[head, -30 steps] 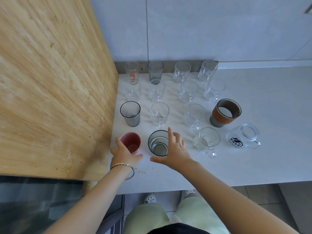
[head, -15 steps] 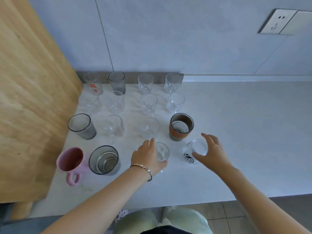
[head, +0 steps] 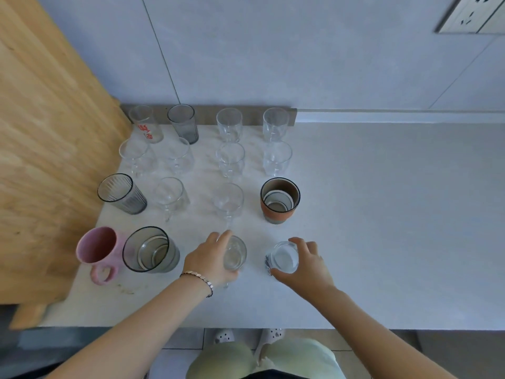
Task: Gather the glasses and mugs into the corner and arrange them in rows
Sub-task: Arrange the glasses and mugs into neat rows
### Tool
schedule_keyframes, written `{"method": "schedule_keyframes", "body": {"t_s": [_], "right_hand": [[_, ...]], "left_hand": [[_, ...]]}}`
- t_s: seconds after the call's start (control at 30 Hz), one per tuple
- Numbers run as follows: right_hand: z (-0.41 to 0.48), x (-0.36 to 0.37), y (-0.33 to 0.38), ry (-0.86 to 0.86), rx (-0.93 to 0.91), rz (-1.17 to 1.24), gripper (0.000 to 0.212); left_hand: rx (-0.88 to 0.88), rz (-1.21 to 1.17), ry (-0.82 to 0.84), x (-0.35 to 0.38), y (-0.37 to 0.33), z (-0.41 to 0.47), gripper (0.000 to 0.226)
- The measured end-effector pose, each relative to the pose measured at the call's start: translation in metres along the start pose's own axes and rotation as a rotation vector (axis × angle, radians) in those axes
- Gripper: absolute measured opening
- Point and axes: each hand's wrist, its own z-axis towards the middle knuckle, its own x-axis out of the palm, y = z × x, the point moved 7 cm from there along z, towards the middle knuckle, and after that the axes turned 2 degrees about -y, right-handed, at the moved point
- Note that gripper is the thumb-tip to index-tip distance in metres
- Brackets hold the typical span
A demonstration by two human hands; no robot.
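Several glasses and mugs stand in rows in the corner of the white counter (head: 382,214). The front row holds a pink mug (head: 97,248) and a wide grey glass (head: 150,250). My left hand (head: 209,259) is wrapped around a clear handled glass (head: 235,253) beside them. My right hand (head: 303,265) grips a small clear printed glass (head: 282,257) from its right side. Behind it stands a brown sleeved cup (head: 279,199). A ribbed grey glass (head: 121,194) is at the left of the third row.
A wooden panel (head: 46,149) walls off the left side. The tiled wall (head: 273,50) runs behind the back row, with a socket (head: 470,15) at top right. The counter's front edge lies just below my wrists.
The view has shifted right and closer. My left hand left the pink mug and took the clear handled glass; my right hand left the wide grey glass and closed on the printed glass, sliding it left.
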Motion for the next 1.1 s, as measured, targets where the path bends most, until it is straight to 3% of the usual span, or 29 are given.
{"method": "schedule_keyframes", "body": {"t_s": [0.33, 0.57, 0.67, 0.73, 0.83, 1.1], "right_hand": [[-0.006, 0.01, 0.013, -0.144, 0.156, 0.11, 0.073], [-0.007, 0.005, 0.013, -0.147, 0.25, -0.069, 0.073], [-0.005, 0.001, 0.015, -0.134, 0.299, -0.162, 0.089], [-0.001, 0.001, 0.022, -0.071, 0.177, -0.058, 0.091], [0.001, -0.002, 0.033, 0.05, -0.022, -0.054, 0.078], [0.004, -0.009, 0.025, 0.092, -0.056, -0.15, 0.072]], "left_hand": [[0.008, -0.082, -0.017, 0.005, 0.02, -0.004, 0.079], [0.058, -0.054, -0.01, 0.001, 0.016, 0.0, 0.077], [0.061, -0.052, -0.003, 0.002, 0.016, -0.001, 0.076], [0.068, -0.043, 0.004, 0.002, 0.016, -0.001, 0.076], [0.077, -0.039, 0.021, 0.001, 0.017, 0.0, 0.076], [0.054, -0.076, 0.031, 0.004, 0.017, -0.001, 0.08]]}}
